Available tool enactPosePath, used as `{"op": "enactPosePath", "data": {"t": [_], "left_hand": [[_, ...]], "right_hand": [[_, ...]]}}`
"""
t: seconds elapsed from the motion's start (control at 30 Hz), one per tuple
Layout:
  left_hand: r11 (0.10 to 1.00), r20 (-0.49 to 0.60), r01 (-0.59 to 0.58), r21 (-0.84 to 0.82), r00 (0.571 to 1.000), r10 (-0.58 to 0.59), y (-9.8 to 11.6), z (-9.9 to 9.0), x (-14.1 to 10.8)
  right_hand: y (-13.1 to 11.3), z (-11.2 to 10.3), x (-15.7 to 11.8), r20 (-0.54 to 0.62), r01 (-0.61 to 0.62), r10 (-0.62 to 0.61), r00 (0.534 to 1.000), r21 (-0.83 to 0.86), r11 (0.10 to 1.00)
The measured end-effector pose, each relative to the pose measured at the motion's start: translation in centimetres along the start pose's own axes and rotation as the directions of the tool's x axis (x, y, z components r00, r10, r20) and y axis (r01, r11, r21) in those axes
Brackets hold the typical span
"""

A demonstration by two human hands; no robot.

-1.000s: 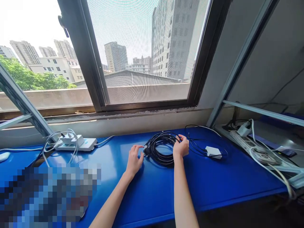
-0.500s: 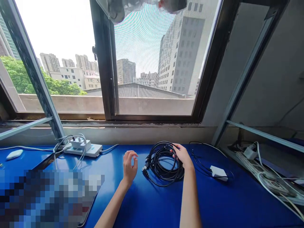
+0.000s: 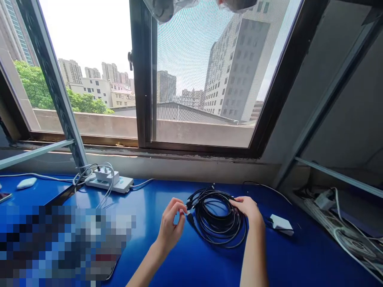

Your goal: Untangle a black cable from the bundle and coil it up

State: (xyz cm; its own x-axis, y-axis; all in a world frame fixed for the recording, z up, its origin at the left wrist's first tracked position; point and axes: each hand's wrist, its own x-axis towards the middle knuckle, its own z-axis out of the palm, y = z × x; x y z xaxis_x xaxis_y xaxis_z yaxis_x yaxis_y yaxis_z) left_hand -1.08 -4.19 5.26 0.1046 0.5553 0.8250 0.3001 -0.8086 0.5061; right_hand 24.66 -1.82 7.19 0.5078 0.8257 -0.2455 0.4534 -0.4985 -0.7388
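A coil of black cable [image 3: 221,217] lies on the blue tabletop [image 3: 191,263], with black plugs at its left side. My right hand [image 3: 247,209] grips the coil's upper right edge between thumb and fingers. At the left side of the coil, my left hand [image 3: 173,221] is curved, its fingertips right by the cable connectors [image 3: 190,211]. Whether those fingertips pinch a connector or only touch it is too small to tell.
A white power strip [image 3: 124,184] with plugged adapters and loose wires stands at the back left. To the right is a white box [image 3: 281,224] with a black cable. A pixelated area covers the lower left. Metal posts [image 3: 74,147] flank the window.
My left hand has moved right and reached the connectors. The coil looks shifted and slightly spread, with my right hand still on its edge. The camera view has also turned a little.
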Motion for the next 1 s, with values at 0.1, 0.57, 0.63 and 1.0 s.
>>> {"op": "enactPosePath", "data": {"t": [0.1, 0.57, 0.63, 1.0], "left_hand": [[0.996, 0.147, 0.093, -0.013, 0.985, -0.090, 2.2, -0.2, -0.8], [0.000, 0.454, 0.888, -0.459, 0.235, -0.860, 0.3, -1.9, -9.8], [0.041, 0.340, 0.877, -0.478, 0.228, -0.912, 1.4, -3.8, -9.5], [0.529, 0.283, 0.796, -0.293, 0.601, -0.747, 5.9, -4.9, -3.7]], "right_hand": [[-0.6, -1.1, -1.9, -0.053, 0.055, -0.053, 0.997, 0.038, 0.998], [1.2, 10.0, -17.0, 0.330, 0.494, -0.679, 0.656, 0.493, 0.717], [2.0, 9.6, -17.3, 0.372, 0.462, -0.638, 0.674, 0.463, 0.757], [3.4, 10.7, -15.5, 0.550, 0.737, -0.750, 0.367, 0.320, 0.595]]}}
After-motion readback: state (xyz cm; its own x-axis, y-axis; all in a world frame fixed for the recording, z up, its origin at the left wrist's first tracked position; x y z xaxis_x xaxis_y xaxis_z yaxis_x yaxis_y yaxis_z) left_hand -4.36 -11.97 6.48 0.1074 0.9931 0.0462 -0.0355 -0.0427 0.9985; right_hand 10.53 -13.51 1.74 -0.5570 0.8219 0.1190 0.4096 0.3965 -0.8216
